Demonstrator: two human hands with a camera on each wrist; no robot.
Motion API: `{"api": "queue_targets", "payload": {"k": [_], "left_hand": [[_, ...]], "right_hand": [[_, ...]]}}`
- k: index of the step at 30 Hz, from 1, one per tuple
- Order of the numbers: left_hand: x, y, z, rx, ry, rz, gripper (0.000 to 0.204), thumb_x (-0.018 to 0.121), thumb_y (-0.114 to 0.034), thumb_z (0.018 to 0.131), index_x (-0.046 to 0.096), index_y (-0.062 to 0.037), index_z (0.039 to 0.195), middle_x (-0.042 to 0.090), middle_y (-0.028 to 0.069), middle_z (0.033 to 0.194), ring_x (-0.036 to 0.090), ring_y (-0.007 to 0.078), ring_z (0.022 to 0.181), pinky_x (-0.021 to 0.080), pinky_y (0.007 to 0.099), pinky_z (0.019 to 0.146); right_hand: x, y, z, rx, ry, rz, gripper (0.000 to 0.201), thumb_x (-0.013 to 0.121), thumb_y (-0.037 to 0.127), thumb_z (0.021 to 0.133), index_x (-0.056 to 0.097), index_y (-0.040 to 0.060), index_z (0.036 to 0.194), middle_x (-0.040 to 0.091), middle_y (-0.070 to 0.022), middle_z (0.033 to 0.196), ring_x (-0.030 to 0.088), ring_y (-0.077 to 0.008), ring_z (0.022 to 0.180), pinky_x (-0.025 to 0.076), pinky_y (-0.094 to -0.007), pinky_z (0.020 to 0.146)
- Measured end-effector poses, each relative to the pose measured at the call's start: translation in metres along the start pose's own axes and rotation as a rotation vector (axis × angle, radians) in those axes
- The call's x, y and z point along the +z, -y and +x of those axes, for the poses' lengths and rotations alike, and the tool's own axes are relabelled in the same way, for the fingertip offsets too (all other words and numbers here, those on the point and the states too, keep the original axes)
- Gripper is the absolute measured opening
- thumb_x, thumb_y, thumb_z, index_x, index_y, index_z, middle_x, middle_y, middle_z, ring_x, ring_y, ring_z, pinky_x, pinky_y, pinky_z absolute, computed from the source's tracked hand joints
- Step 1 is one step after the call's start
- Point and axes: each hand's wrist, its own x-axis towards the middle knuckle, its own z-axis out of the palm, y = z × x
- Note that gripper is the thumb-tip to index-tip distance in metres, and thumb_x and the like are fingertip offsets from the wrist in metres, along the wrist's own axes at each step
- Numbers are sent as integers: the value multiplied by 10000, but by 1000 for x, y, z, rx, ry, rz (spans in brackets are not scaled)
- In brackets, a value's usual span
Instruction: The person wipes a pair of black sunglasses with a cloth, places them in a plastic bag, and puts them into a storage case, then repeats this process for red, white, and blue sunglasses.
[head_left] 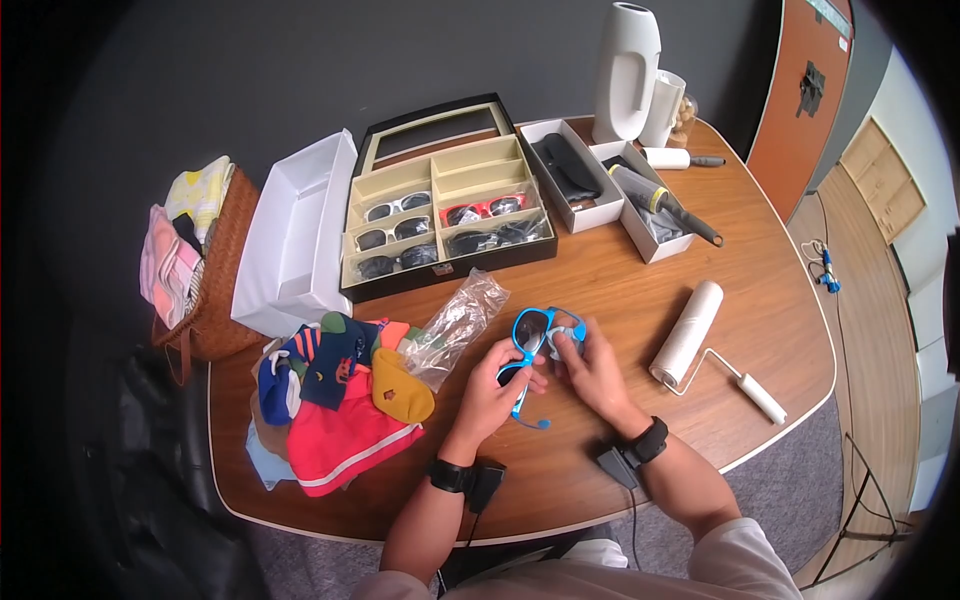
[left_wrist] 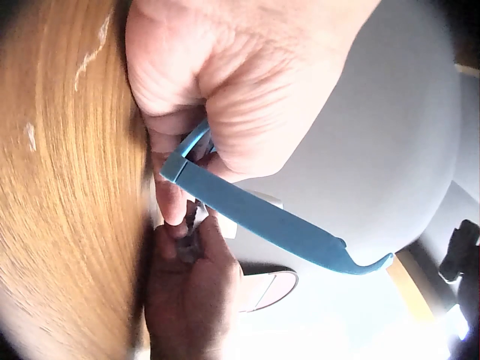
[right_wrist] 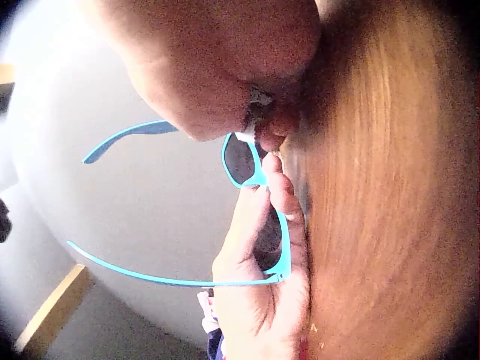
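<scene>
Blue-framed sunglasses (head_left: 533, 322) with dark lenses are held above the table, temples unfolded. The left hand (head_left: 492, 392) grips them around one lens and the bridge; in the right wrist view that hand (right_wrist: 262, 262) has thumb and fingers on either side of the frame. The right hand (head_left: 596, 375) pinches a small crumpled greyish cloth or wipe (head_left: 567, 345) against the other lens. One blue temple (left_wrist: 262, 217) crosses the left wrist view, below the left hand (left_wrist: 240, 82). The right hand's fingertips are partly hidden.
Left of the hands lie a clear plastic bag (head_left: 458, 325) and piled socks and clothes (head_left: 345, 420). Behind stand a sunglasses case (head_left: 450, 270), a white box (head_left: 292, 235) and a wicker basket (head_left: 222, 290). Lint rollers (head_left: 690, 330) and boxes (head_left: 590, 215) are at the right.
</scene>
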Motion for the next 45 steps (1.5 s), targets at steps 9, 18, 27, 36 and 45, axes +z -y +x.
{"api": "queue_targets", "payload": {"k": [9, 18, 27, 36, 45], "left_hand": [[1, -3, -1, 2, 45, 117, 337, 528, 39, 929, 501, 56, 1264, 648, 132, 1050, 679, 192, 855, 567, 315, 777], [3, -7, -2, -20, 64, 141, 334, 521, 49, 928, 521, 56, 1262, 655, 132, 1068, 677, 177, 853, 560, 299, 769], [3, -9, -3, -32, 90, 183, 347, 526, 51, 934, 505, 51, 1281, 657, 110, 1081, 676, 162, 876, 551, 294, 805], [5, -6, -5, 38, 202, 180, 509, 529, 53, 930, 392, 9, 1419, 603, 102, 1232, 653, 162, 1032, 519, 302, 895], [2, -6, -5, -18, 191, 126, 450, 501, 58, 939, 419, 24, 1381, 599, 96, 1215, 638, 176, 1063, 503, 312, 939]], "right_hand": [[5, 0, -2, -27, 11, 31, 314, 568, 181, 993, 452, -12, 1213, 603, -60, 809, 533, -79, 592, 434, -235, 511], [6, -6, -2, -56, -199, -19, 336, 633, 229, 957, 493, -17, 1138, 624, -110, 824, 591, -150, 686, 489, -290, 581], [8, 7, -7, -40, -258, -124, 310, 655, 239, 945, 519, -17, 1057, 626, -108, 809, 593, -155, 700, 491, -306, 613], [4, -3, -3, -19, -260, -155, 352, 642, 314, 952, 545, -24, 942, 635, -134, 764, 623, -173, 670, 490, -316, 577], [3, 0, -2, 7, -218, -86, 380, 648, 353, 945, 570, -11, 869, 625, -85, 702, 602, -121, 644, 474, -300, 568]]}}
